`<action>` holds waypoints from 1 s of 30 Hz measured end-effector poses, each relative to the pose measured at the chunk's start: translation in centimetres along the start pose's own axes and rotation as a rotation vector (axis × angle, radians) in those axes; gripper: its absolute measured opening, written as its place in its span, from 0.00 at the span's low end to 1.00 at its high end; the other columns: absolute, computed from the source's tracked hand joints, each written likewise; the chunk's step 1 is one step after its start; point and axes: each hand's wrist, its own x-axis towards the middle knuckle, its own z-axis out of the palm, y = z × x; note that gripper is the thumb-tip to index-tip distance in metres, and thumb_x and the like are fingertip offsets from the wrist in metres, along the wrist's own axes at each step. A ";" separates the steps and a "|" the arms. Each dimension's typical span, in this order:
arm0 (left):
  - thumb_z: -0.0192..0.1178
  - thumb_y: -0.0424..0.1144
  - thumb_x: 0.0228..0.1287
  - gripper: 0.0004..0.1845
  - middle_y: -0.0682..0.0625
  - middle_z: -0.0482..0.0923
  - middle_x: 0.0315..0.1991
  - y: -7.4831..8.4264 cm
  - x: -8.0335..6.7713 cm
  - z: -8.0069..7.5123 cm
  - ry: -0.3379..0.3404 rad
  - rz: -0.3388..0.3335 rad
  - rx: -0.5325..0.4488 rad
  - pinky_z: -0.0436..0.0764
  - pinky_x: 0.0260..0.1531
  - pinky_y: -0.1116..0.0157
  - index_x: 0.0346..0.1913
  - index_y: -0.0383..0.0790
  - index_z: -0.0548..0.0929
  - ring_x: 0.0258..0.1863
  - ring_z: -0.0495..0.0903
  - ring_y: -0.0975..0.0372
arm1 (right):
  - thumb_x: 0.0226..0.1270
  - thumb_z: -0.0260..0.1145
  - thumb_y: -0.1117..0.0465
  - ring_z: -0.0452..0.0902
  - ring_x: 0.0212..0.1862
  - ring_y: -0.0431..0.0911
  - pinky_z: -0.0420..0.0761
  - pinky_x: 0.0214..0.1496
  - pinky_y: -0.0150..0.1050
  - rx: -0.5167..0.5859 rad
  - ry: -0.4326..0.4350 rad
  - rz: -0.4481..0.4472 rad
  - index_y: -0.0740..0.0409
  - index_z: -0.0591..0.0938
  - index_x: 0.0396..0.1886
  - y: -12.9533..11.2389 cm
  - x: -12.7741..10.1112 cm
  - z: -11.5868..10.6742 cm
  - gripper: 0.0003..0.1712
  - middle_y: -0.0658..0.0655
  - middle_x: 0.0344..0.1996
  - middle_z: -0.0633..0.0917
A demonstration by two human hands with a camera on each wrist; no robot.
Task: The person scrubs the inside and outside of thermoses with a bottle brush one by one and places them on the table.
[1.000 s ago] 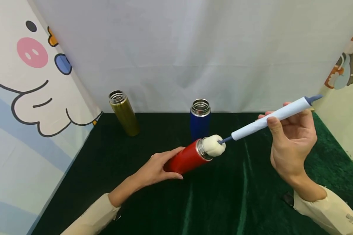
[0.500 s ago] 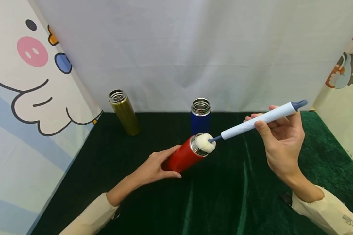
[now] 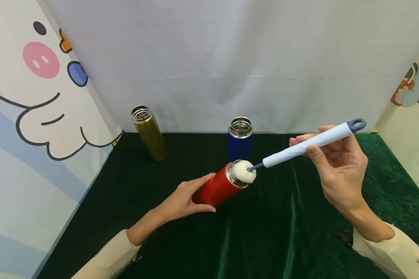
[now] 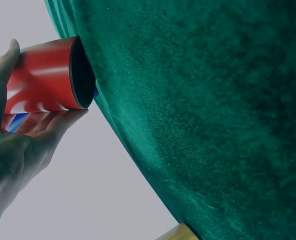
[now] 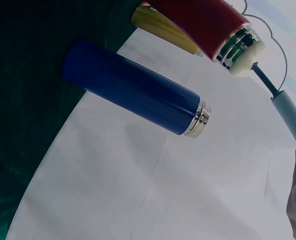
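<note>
My left hand (image 3: 186,199) grips a red thermos bottle (image 3: 218,189) around its lower body, tilting its steel mouth up to the right. In the left wrist view the red bottle (image 4: 45,75) shows its dark base, with thumb and fingers on either side. A bottle brush (image 3: 307,145) with a pale blue handle is pinched between thumb and fingers of my right hand (image 3: 345,170). Its white sponge head (image 3: 244,171) sits at the bottle's mouth, partly inside. The right wrist view shows the sponge (image 5: 249,59) bulging out of the steel neck.
A blue bottle (image 3: 240,141), lidless, stands upright behind the red one. Farther left stands an olive-gold bottle (image 3: 149,135), also without a lid. Dark green cloth (image 3: 258,240) covers the table, and a white curtain (image 3: 195,69) hangs along its back edge.
My right hand has moved left and the sponge has gone deeper into the red bottle's mouth. The red bottle has shifted slightly left. The brush handle has rolled, turning its hanging loop into view.
</note>
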 end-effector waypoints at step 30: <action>0.74 0.48 0.60 0.47 0.51 0.73 0.72 0.2 0.0 0.1 -0.007 0.034 0.011 0.77 0.67 0.49 0.79 0.59 0.60 0.67 0.77 0.58 | 0.62 0.69 0.79 0.89 0.48 0.42 0.86 0.52 0.32 -0.250 -0.244 0.068 0.81 0.76 0.52 3.0 -0.9 2.4 0.19 0.52 0.46 0.91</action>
